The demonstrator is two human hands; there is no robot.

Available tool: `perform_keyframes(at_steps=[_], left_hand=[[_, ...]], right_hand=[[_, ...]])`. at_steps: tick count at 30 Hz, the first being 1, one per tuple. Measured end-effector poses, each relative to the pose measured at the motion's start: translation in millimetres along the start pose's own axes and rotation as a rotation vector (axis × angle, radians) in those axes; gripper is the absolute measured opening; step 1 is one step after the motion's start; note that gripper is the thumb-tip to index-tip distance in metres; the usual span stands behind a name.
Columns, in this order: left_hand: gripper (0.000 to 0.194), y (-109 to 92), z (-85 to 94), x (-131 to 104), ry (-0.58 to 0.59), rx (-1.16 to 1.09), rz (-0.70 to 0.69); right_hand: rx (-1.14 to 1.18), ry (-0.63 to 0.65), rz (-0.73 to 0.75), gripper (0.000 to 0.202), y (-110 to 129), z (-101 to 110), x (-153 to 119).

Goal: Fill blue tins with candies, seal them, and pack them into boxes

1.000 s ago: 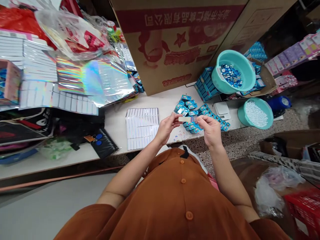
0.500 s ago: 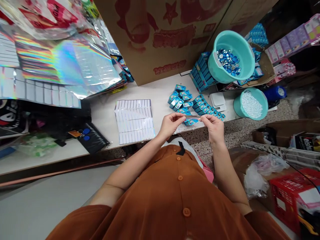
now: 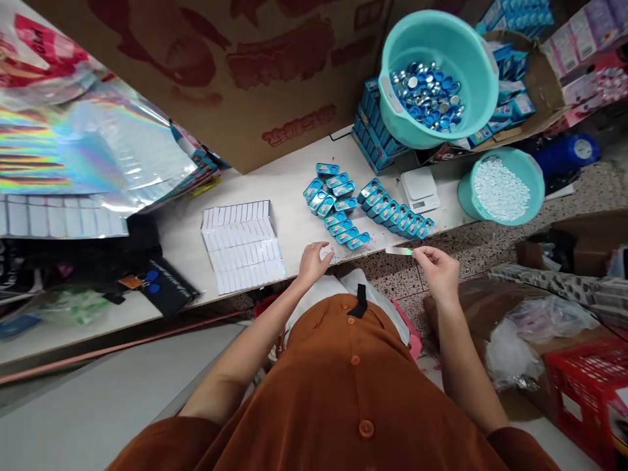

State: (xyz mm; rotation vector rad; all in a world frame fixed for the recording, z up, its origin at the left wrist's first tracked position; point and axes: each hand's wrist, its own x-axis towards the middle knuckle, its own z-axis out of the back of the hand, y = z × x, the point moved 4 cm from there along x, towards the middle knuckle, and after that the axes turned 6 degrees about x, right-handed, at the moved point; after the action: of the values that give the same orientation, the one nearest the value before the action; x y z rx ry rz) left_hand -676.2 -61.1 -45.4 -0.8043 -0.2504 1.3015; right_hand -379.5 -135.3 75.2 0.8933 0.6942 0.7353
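Observation:
My right hand point(image 3: 438, 271) pinches one end of a narrow, shiny sticker strip point(image 3: 398, 250), which sticks out leftward past the table's front edge. At the table edge, my left hand point(image 3: 314, 263) has its thumb and fingers apart with nothing between them. Just beyond it is a loose group of small blue boxes point(image 3: 338, 227) with round tops. A slanting row of similar blue boxes point(image 3: 396, 214), with dark round openings, lies to their right. Left of my left hand, a creased sheet of white stickers point(image 3: 243, 245) rests on the table.
Behind the boxes stand a large cardboard carton point(image 3: 275, 85) and a turquoise tub point(image 3: 439, 72) of blue and silver caps. A small white scale point(image 3: 420, 190) sits near another turquoise tub point(image 3: 500, 186) of white pieces. Shiny sheets point(image 3: 98, 157) and a black pouch point(image 3: 169, 288) lie at left.
My left hand has let go of the strip and moved left, fingers parting. My right hand has drawn the strip right and nearer to me. The camera view has shifted.

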Motion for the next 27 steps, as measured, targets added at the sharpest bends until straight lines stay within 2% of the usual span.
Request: perform_keyframes(at_steps=[5,9,14,17,20,23,25,27], left_hand=[[0.043,-16,-22.7,15,-0.035,0.155,-0.043],[0.064,-35,-37.8,25,-0.08,0.211,-0.02],[0.087,-57,-63.1,36,-0.034,0.253,-0.011],[0.093,-64,-71.2,42,0.003,0.242,0.007],[0.086,-73,-70.3,42,0.013,0.196,-0.051],[0.068,-86,-63.2,33,-0.03,0.093,-0.136],[0.055,-95,-59.7,22,-0.045,-0.024,-0.134],[0.041,-104,-61.2,11,0.003,-0.192,-0.08]], right_hand=[[-0.2,0.015,0.034,0.031,-24,23,-10],[-0.206,0.033,0.06,0.03,-39,30,-14],[-0.166,0.022,0.061,0.026,-37,33,-14],[-0.143,0.028,0.042,0.024,-33,37,-14],[-0.074,0.021,0.007,0.022,-33,43,-15],[0.021,-0.012,-0.038,0.023,-38,47,-16],[0.108,-0.046,-0.073,0.024,-43,45,-17],[0.226,-0.075,-0.11,0.026,-47,41,-17]])
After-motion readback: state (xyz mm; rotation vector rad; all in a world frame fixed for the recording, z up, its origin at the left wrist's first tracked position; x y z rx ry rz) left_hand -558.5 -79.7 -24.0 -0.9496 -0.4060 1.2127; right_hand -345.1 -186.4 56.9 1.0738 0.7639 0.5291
